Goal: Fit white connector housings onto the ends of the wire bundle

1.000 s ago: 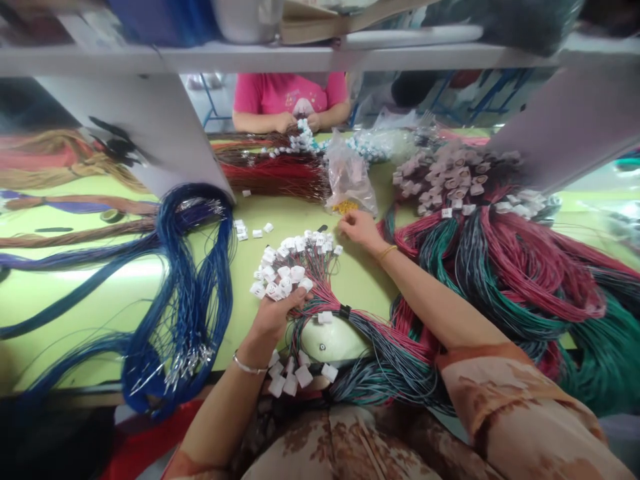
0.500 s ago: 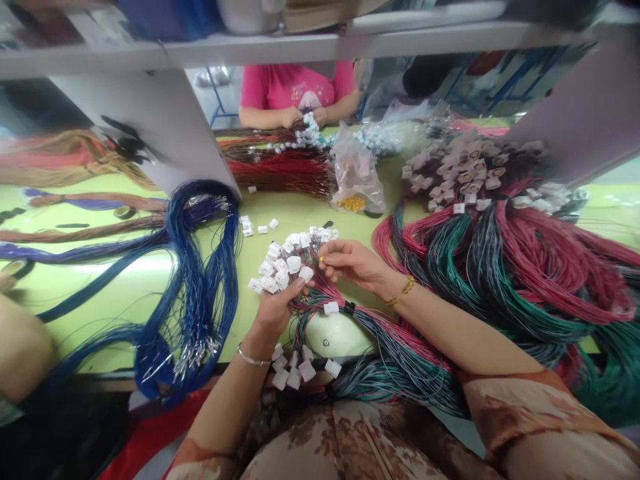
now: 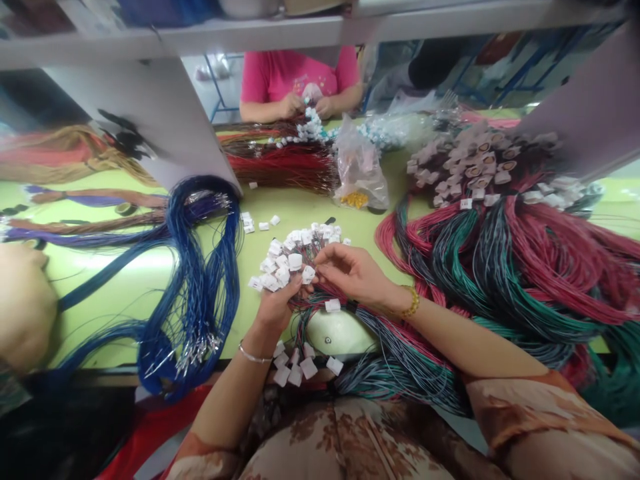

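In my left hand (image 3: 281, 300) is a bunch of wires ending in white plastic connectors (image 3: 283, 262); the thumb lies over them and the fingers are closed round the wires. My right hand (image 3: 347, 270) is closed in a pinch against the right side of this bunch, touching it near the left fingertips. What its fingertips hold is hidden. Red, black and green wires (image 3: 400, 350) run from the bunch towards my lap, with a loose white connector (image 3: 333, 305) beside them. More white connectors (image 3: 295, 369) hang at the table's edge below my left hand.
Blue wires (image 3: 200, 280) lie on the left and a heap of red, black and green wires (image 3: 500, 267) on the right. A plastic bag (image 3: 361, 167) with yellow pieces stands behind. Across the table a co-worker in pink (image 3: 300, 80) handles wires. An upper shelf (image 3: 300, 33) crosses overhead.
My right hand has moved in against the connector bunch, and its fingers have curled more. The small yellow piece seen at its fingertips is out of sight now. My left hand keeps its hold.
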A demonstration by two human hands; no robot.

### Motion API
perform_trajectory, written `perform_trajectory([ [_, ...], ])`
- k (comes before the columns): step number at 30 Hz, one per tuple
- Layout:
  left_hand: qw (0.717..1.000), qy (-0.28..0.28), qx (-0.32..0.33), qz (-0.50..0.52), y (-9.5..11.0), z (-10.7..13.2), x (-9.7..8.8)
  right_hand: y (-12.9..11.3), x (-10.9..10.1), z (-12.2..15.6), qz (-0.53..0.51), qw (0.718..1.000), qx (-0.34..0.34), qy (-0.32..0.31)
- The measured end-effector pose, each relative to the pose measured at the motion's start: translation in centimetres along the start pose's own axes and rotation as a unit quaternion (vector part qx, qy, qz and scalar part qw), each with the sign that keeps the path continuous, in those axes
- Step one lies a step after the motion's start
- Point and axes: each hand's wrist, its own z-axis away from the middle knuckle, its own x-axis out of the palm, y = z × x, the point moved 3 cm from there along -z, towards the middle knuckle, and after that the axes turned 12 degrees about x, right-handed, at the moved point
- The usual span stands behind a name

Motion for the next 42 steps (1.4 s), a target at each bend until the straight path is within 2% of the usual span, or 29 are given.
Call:
perform_trajectory([
  [2, 1.0, -0.002, 0.009, -0.008, 0.0, 0.1, 0.0, -0.6, 0.1, 0.3, 0.08, 0.995, -0.059, 0.022],
  [5, 1.0, 0.002, 0.012, -0.02, -0.1, 0.2, -0.2, -1.2, 0.1, 0.7, 0.2, 0.961, -0.177, 0.067],
  [7, 1.0, 0.008, 0.016, -0.022, -0.2, 0.2, -0.2, -1.3, 0.3, 0.8, 0.244, 0.936, -0.239, 0.084],
  [9, 0.999, 0.012, 0.021, -0.02, -0.1, 0.2, -0.3, -1.1, 0.5, 0.9, 0.254, 0.925, -0.269, 0.087],
  [19, 0.998, 0.008, 0.041, -0.046, -0.2, 0.2, -0.3, -1.2, 0.5, 1.0, 0.272, 0.923, -0.254, 0.101],
  [22, 0.997, 0.006, 0.051, -0.061, -0.4, 0.3, -0.5, -1.0, 0.4, 1.1, 0.309, 0.911, -0.256, 0.097],
  [26, 0.996, 0.033, 0.066, -0.048, -0.5, 0.1, -0.5, 0.1, 1.3, 1.6, 0.394, 0.881, -0.243, 0.098],
  [30, 0.992, 0.085, 0.087, -0.037, -0.7, -0.1, -0.4, 1.6, 3.2, 1.6, 0.438, 0.867, -0.211, 0.106],
  [33, 0.988, 0.101, 0.101, -0.053, -0.7, 0.0, -0.3, 1.6, 3.3, 0.9, 0.415, 0.878, -0.208, 0.119],
  [36, 0.989, 0.088, 0.101, -0.058, -0.3, -0.1, -0.4, 0.8, 1.7, 0.2, 0.336, 0.906, -0.209, 0.148],
  [38, 0.992, 0.071, 0.091, -0.045, 0.2, -0.3, -0.3, 0.5, 1.1, 0.1, 0.296, 0.926, -0.205, 0.109],
  [39, 0.994, 0.059, 0.079, -0.037, 0.4, -0.4, -0.3, 0.6, 1.2, 0.3, 0.286, 0.936, -0.199, 0.052],
  [41, 0.998, 0.026, 0.057, -0.02, 0.7, -0.5, -0.1, 1.1, 2.6, 1.2, 0.269, 0.938, -0.181, -0.126],
  [42, 0.999, 0.002, 0.043, -0.019, 0.7, -0.4, 0.1, 1.4, 3.6, 1.9, 0.263, 0.924, -0.172, -0.218],
])
